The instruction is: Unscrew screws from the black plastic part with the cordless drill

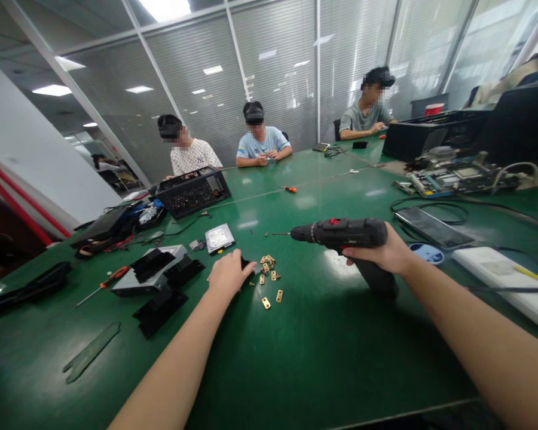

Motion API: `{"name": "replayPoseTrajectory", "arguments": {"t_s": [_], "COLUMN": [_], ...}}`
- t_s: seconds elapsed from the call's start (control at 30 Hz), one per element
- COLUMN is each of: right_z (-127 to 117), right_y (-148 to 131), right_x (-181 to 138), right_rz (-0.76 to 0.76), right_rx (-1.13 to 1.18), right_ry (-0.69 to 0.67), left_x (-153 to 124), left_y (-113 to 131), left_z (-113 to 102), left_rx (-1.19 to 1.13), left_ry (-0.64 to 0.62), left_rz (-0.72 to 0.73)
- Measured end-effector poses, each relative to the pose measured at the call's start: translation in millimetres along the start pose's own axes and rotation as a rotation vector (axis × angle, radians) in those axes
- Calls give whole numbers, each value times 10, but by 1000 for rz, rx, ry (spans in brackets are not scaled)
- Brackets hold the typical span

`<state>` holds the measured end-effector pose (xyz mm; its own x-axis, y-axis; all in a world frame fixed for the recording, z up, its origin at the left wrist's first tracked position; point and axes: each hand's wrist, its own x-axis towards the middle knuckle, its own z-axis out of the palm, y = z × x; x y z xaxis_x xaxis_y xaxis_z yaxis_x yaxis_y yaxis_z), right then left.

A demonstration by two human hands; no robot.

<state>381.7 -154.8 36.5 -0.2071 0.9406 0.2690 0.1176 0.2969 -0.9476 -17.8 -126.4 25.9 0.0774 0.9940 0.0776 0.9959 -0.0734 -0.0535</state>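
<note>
My right hand (392, 254) grips a black cordless drill (336, 232) by its handle. The drill lies level above the table, its long thin bit pointing left. Over the middle of the table, my left hand (228, 276) is closed around a small black part (247, 266), mostly hidden behind the fingers. Just right of that hand lie several small brass-coloured plates with holes (266, 303), some in a loose pile. A hard drive (220, 237) rests beyond my left hand. Black plastic brackets (160, 312) are to its left.
A silver metal box (137, 285), an orange-handled screwdriver (112, 276) and a flat green strip (92, 352) lie left. A black computer case (192, 192) stands farther back. On the right are a white power strip (506, 286), cables and circuit boards (457, 173). Several people sit across the table.
</note>
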Motion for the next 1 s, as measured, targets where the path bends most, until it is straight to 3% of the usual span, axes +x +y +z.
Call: {"name": "replayPoseTrajectory", "arguments": {"t_s": [0.07, 0.23, 0.37, 0.47, 0.57, 0.7, 0.83, 1.0], "right_z": [8, 37, 58, 80, 108, 135, 143, 132], "right_y": [0, 2, -9, -24, -40, -63, -103, -118], "right_x": [1, 13, 15, 19, 22, 16, 15, 19], "right_rz": [-7, -26, -51, -86, -119, -175, -203, -161], "right_rx": [-6, -46, -103, -158, -197, -241, -243, -246], "right_ry": [3, -11, -33, -62, -102, -128, -161, -133], "left_x": [66, 194, 324, 313, 126, -185, -314, -411], "left_y": [-31, -90, -224, -303, -263, -221, -391, -615], "left_z": [26, 8, -158, -276, -252, -8, 236, 244], "left_rx": [89, 33, -155, -241, -346, -744, -870, -889], "left_ry": [9, -97, -185, -3, 211, 360, 548, 527], "left_rz": [-125, 27, 7, -63, -75, -81, -155, -154]}}
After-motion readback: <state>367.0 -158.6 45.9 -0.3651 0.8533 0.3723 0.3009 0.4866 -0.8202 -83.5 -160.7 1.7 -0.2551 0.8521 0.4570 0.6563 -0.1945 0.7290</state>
